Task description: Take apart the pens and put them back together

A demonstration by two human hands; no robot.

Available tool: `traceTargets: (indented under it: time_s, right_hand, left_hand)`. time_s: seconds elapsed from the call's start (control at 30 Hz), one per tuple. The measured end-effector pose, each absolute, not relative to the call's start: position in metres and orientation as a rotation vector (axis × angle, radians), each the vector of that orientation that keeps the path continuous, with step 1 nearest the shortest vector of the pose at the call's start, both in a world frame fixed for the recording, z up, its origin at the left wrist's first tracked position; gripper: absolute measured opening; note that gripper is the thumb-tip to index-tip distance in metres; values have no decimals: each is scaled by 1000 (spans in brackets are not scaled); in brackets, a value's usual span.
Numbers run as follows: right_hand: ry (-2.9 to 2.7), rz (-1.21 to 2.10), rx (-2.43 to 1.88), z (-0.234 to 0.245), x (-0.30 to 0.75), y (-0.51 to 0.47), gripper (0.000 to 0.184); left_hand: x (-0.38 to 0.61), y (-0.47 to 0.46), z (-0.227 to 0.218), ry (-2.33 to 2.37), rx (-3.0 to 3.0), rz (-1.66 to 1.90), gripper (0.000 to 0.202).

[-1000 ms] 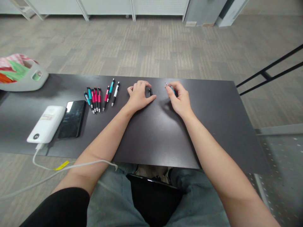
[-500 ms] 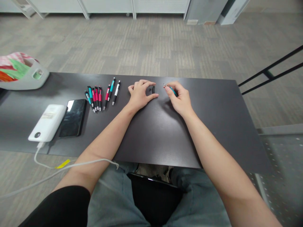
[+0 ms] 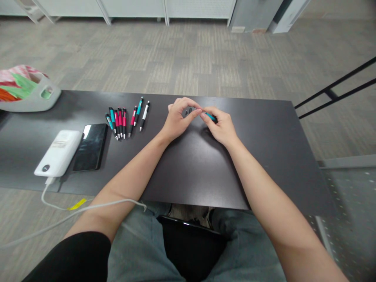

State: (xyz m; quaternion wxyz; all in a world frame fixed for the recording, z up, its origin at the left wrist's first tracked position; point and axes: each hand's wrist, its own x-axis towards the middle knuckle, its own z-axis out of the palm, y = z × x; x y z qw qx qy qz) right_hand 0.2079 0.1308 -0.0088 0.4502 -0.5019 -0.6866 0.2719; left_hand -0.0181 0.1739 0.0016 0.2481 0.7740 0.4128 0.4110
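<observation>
My right hand (image 3: 221,126) is closed around a teal pen barrel (image 3: 210,116), its end pointing left. From the other side, my left hand (image 3: 178,122) pinches thumb and forefinger together at the tip of that pen. The fingertips of both hands meet there, so the tip itself is mostly covered. Small black pieces (image 3: 190,111) lie on the table behind the left thumb, partly hidden. Left of my hands are a white-and-black pen (image 3: 145,115) and a row of several teal and red pens (image 3: 120,122).
A white power bank (image 3: 60,152) with a white cable (image 3: 102,203) lies at left beside a black phone (image 3: 91,147). A white basket (image 3: 49,96) holding colourful cloth stands at the far left of the dark table (image 3: 199,172). Black metal bars (image 3: 335,94) rise beyond the right edge.
My left hand's thumb and forefinger have closed from an open curve and moved right to the pen tip. The right hand has shifted slightly left and down, so the hands now meet.
</observation>
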Motion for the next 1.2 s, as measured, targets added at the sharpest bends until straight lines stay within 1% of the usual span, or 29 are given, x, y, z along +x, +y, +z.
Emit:
traceTargets:
  time_s: [0.2, 0.33, 0.47, 0.53, 0.67, 0.7, 0.8, 0.87, 0.97, 1.13, 1.2]
  right_hand:
    - [-1672, 653, -1259, 0, 205, 128, 45]
    - [-1561, 686, -1331, 11, 200, 127, 52]
    - [-1492, 675, -1338, 10, 200, 130, 58]
    - [-1487, 658, -1333, 5, 202, 131, 59]
    - [-1509, 659, -1324, -4, 206, 133, 58]
    - [-1514, 662, -1323, -5, 206, 133, 57]
    - [-1517, 668, -1325, -4, 204, 133, 55]
    - [-1514, 665, -1328, -2, 202, 132, 56]
    - [-1514, 663, -1325, 0, 200, 132, 57]
    - [-1521, 662, -1312, 1, 199, 132, 60]
    - [-1534, 664, -1309, 3, 199, 131, 61]
  left_hand:
    - [-18, 180, 1, 1134, 1967, 1249, 39]
    - [-16, 181, 5, 1147, 1853, 1353, 42]
    - [-18, 181, 4, 1199, 1867, 1373, 42]
    - [-20, 180, 3, 1229, 1922, 1329, 38]
    - [-20, 174, 7, 1308, 2067, 1108, 18]
    - [-19, 172, 8, 1335, 2092, 1053, 18]
    - [-17, 170, 12, 1390, 2138, 948, 37]
    - [-17, 170, 13, 1397, 2165, 909, 44]
    - [-16, 172, 11, 1394, 2191, 872, 45]
    - [-13, 175, 8, 1395, 2179, 852, 37]
    - [-13, 175, 7, 1384, 2170, 852, 39]
